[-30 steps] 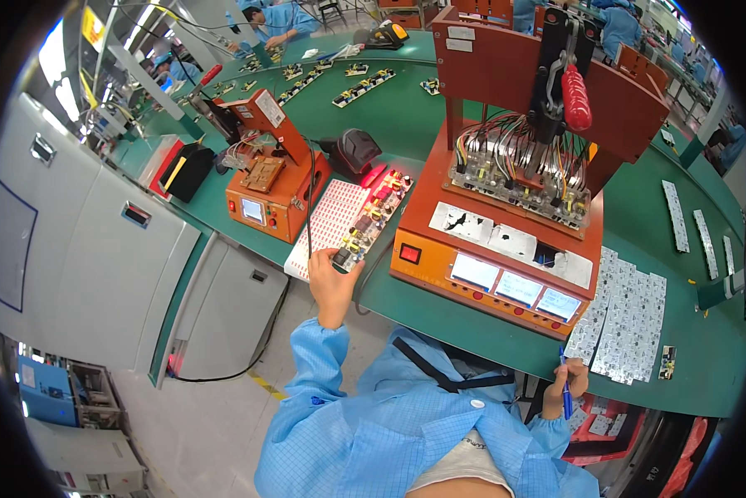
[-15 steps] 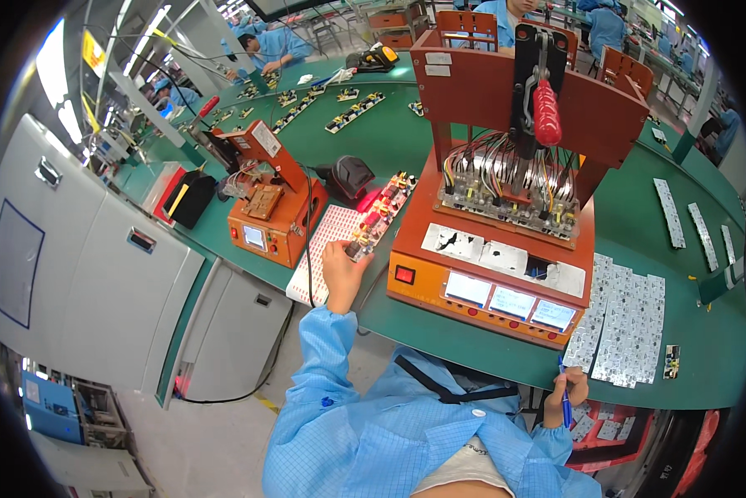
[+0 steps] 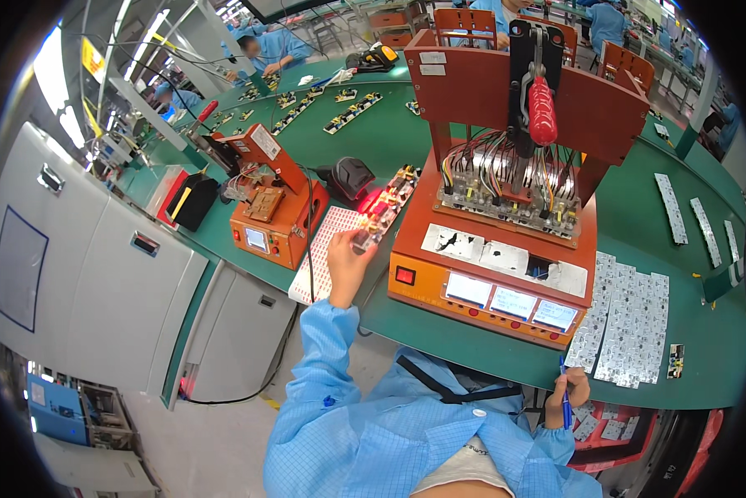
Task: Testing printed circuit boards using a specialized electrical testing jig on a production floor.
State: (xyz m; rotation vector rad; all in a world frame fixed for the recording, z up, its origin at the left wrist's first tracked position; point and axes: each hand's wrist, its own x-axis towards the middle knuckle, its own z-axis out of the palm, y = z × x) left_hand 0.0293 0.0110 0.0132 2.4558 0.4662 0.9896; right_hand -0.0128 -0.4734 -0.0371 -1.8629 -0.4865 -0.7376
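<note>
**Green bench, board under red light**

Green workbench carries an orange test fixture. Left hand pinches a circuit board just beyond its fingertips, before a black scanner. Right hand grips a blue pen.

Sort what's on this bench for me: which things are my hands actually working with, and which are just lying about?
In use:
left hand holding a circuit board under the red glow of the black scanner
right hand holding a blue pen

Lying about:
large orange test fixture
small orange tester
white board panels
board strips
</note>
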